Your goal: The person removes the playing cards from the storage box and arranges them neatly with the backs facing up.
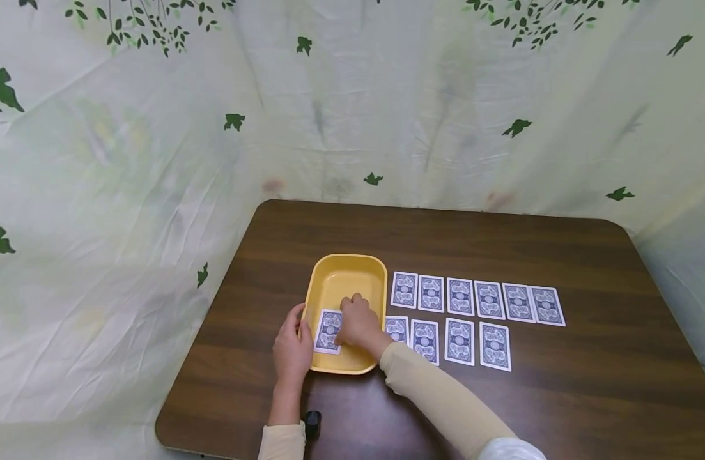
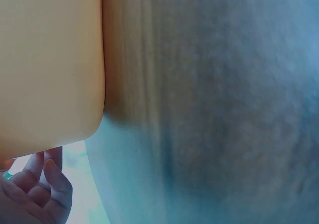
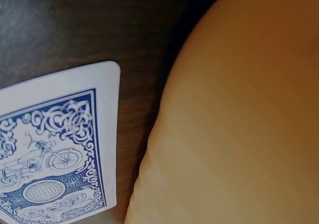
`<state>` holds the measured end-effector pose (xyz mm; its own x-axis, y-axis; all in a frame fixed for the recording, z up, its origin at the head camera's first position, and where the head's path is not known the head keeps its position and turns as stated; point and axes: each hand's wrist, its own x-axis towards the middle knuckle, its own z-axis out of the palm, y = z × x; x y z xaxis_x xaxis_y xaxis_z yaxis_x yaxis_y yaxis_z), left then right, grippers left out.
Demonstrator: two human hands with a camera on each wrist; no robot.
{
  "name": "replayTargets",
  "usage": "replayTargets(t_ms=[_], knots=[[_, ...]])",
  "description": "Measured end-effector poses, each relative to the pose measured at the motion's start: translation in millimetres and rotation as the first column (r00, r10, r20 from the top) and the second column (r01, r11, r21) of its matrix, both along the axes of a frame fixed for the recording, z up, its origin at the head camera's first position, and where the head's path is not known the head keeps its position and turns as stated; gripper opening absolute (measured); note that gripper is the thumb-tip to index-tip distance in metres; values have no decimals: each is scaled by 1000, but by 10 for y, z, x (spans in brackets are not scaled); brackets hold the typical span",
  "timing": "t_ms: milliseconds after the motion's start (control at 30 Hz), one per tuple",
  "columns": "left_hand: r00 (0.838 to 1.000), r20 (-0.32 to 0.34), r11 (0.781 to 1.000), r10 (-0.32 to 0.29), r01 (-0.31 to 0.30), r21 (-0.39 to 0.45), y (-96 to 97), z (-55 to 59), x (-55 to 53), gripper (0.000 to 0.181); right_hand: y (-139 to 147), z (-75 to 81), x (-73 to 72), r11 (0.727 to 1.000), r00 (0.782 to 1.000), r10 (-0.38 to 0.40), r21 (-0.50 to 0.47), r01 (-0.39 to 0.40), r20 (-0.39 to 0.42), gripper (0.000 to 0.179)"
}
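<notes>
In the head view, a yellow tray [image 1: 346, 260] stands on the table, and a blue-and-white playing card [image 1: 326, 331] is inside it, back side up. My left hand [image 1: 292, 350] holds the tray by its left side, thumb up at the rim; the left wrist view shows the curled fingers [image 2: 59, 184] against the tray's edge [image 2: 55, 119]. Reaching across from the right, my right hand [image 1: 360, 326] pinches the card at its right edge, covering part of it. Right of the tray lie several playing cards [image 1: 460, 297] in two rows, backs up.
The front row's leftmost card [image 1: 397, 328] lies close against the tray, and the right sleeve [image 1: 438, 383] passes over that row's near side. A black band [image 1: 312, 425] is on the left wrist. The brown table [image 1: 444, 239] ends at a leaf-patterned curtain [image 1: 387, 128].
</notes>
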<state>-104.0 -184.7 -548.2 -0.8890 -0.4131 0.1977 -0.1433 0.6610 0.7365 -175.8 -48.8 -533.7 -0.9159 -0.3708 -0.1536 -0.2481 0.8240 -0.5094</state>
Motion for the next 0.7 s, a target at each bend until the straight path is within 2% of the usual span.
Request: replayTargets(t_ms=[167, 333, 533, 700], knots=[[1000, -10, 1000, 5, -5, -4, 2, -8, 0, 34, -18, -9, -30, 999, 999, -50, -18, 50, 6, 56], [1000, -8, 1000, 12, -12, 0, 6, -3, -1, 33, -7, -6, -59, 995, 996, -89, -53, 90, 7, 35], [1000, 0, 1000, 13, -13, 3, 12, -8, -2, 33, 39, 54, -51, 983, 992, -119, -139, 122, 29, 20], [1000, -2, 1000, 12, -12, 9, 6, -4, -1, 33, 79, 141, -28, 960, 992, -129, -249, 126, 5, 11]])
